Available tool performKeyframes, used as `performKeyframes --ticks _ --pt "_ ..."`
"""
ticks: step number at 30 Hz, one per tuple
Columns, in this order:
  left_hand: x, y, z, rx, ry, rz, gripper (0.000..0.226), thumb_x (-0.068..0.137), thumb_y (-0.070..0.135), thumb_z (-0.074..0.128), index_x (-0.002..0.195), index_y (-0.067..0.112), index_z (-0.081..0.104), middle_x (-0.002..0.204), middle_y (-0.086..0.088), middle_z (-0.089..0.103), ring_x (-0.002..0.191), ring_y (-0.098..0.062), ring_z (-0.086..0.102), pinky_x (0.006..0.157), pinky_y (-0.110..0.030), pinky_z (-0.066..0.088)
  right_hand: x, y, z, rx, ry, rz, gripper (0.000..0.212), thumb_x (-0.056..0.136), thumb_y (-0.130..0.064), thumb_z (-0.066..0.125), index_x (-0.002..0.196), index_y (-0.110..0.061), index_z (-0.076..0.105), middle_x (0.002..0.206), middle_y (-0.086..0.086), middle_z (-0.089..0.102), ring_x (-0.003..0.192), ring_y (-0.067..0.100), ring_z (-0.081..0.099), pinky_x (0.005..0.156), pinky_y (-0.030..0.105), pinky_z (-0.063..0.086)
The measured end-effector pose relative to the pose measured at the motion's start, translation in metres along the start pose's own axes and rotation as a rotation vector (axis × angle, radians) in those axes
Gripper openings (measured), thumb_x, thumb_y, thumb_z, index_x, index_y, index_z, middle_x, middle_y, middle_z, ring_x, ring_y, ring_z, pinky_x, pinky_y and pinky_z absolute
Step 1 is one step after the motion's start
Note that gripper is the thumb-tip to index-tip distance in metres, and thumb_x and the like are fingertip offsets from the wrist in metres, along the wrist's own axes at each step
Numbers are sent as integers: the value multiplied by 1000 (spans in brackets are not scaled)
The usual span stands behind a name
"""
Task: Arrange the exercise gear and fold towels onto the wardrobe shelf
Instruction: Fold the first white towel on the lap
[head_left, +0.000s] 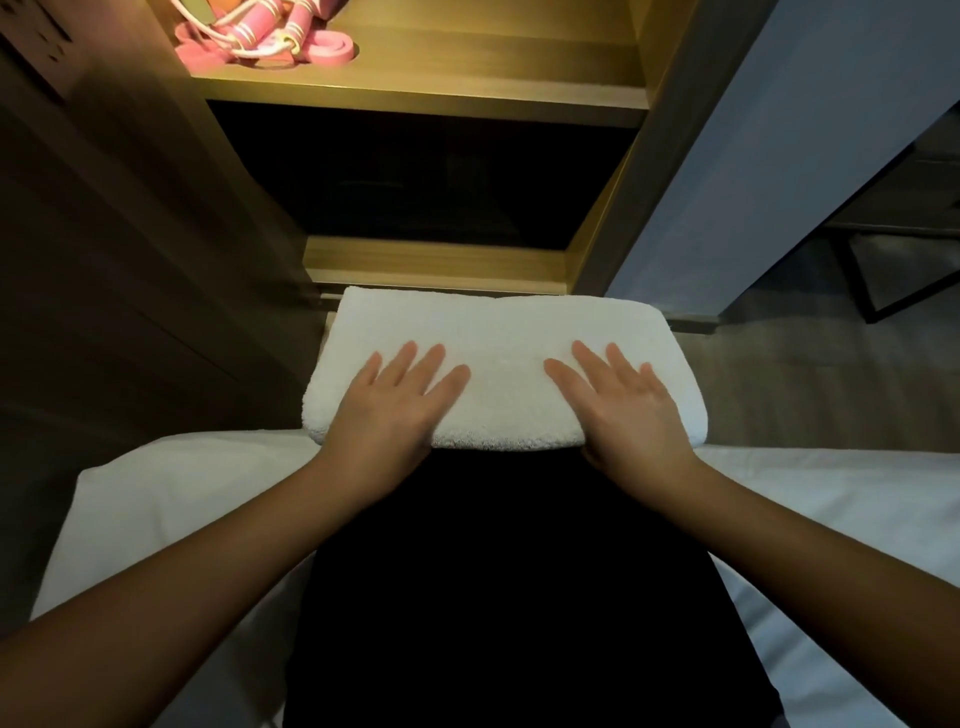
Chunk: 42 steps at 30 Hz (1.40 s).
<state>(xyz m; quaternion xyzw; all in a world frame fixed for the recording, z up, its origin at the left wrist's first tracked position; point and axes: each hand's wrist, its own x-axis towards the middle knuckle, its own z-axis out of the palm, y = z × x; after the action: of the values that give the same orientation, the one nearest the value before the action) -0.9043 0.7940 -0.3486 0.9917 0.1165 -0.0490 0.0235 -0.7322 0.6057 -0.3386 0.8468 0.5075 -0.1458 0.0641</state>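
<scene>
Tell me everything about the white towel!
The towel is white, fluffy terry cloth, folded into a thick, flat rectangle with rounded edges. It lies crosswise on the person's dark lap, in front of the wardrobe. The left hand and right hand rest flat on its near half, fingers straight and spread.

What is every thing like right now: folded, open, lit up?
towel: folded, lying flat under both hands.
left hand: open, fingers straight, pressing the towel.
right hand: open, fingers straight, pressing the towel.
pink exercise gear: piled on the shelf.
wardrobe shelf: lit, holding the gear.
</scene>
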Motion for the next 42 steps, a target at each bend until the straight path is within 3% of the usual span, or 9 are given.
performKeyframes --ticks 4,14,17,21,24,28,33,36,42 --pt "-6 -8 -2 -114 97 20 75 69 17 87 137 11 55 140 -17 53 127 -41 52 100 -54 43 1 1 -8 53 139 -51 66 89 -28 63 148 -22 35 153 10 38 134 34 42 101 43 43" --pt "-22 -32 -1 -309 -9 39 75 84 45 68 149 32 33 159 6 24 148 -22 18 117 -42 15 -9 30 -11 212 -120 -33 87 87 -53 62 153 -42 5 164 1 2 150 28 8 119 48 13" --pt "-15 -50 -10 -661 -33 -226 68 84 76 42 144 44 36 159 14 17 149 -13 9 116 -43 16 1 39 -20 620 -174 93 91 77 -78 46 153 -38 15 164 -1 5 150 23 4 119 53 13" --pt "26 -72 -5 -967 -159 -744 81 88 59 55 154 28 20 160 -5 23 143 -33 27 111 -52 29 40 50 -11 841 -38 450 71 94 -57 46 146 -12 30 146 9 42 126 27 46 98 37 40" --pt "38 -93 1 -1378 -386 -954 67 86 67 53 129 16 55 137 -11 57 117 -30 59 105 -49 41 57 70 -8 1290 -176 762 54 93 -59 49 126 -16 54 113 5 66 97 24 62 74 33 47" --pt "41 -102 1 -1525 -470 -986 59 88 70 45 105 18 67 98 -9 75 80 -25 74 73 -35 48 60 88 -5 1378 -343 783 52 87 -69 47 104 -22 63 93 4 71 86 24 66 64 33 47" --pt "50 -109 -2 -1435 -273 -983 46 92 50 57 119 13 59 117 -12 67 104 -29 64 95 -45 49 61 97 -3 1501 -192 624 36 89 -54 57 113 -27 58 90 -3 76 78 16 73 59 31 53" --pt "44 -113 -2 -1417 -162 -967 32 92 42 61 110 15 57 110 -10 67 92 -26 67 72 -41 54 56 103 -2 1580 -99 557 48 82 -47 65 124 -28 52 110 3 71 97 23 69 65 37 54" --pt "45 -113 2 -1547 -447 -957 45 89 50 59 116 15 63 101 -10 75 88 -27 73 77 -38 51 56 101 6 1506 -332 684 36 93 -47 56 113 -18 60 107 12 69 94 27 66 70 37 49"
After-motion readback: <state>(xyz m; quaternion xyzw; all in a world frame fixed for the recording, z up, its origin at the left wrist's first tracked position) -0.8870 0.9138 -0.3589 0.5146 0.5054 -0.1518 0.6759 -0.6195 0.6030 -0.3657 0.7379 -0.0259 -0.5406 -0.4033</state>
